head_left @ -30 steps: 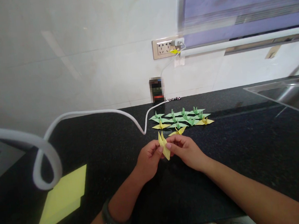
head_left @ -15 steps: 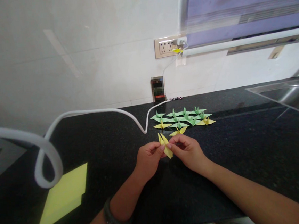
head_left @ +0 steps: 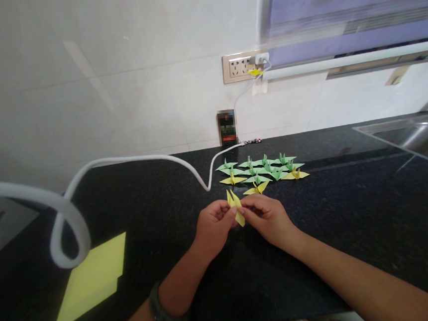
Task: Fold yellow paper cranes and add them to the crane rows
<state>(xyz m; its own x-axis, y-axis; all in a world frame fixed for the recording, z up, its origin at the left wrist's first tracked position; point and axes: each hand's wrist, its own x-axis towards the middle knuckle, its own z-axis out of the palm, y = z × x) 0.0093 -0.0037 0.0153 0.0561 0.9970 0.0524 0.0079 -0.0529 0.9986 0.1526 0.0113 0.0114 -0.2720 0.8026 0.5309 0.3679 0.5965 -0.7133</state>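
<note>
A small folded yellow paper piece (head_left: pixel 235 207) with two pointed tips sticking up is pinched between both my hands, just above the black countertop (head_left: pixel 354 218). My left hand (head_left: pixel 214 228) grips its left side with closed fingers. My right hand (head_left: pixel 267 216) pinches its right side. Just beyond my hands lie several finished paper cranes (head_left: pixel 262 170), green and yellow, set out in rows.
A stack of yellow paper sheets (head_left: pixel 91 278) lies at the front left. A white cable (head_left: pixel 131 161) loops across the counter from the left to a wall socket (head_left: pixel 241 67). A small dark device (head_left: pixel 227 128) leans on the wall. A steel sink (head_left: pixel 414 135) sits at the right.
My hands have barely shifted; the fingers closed in a little on the yellow piece, and the view drifted slightly.
</note>
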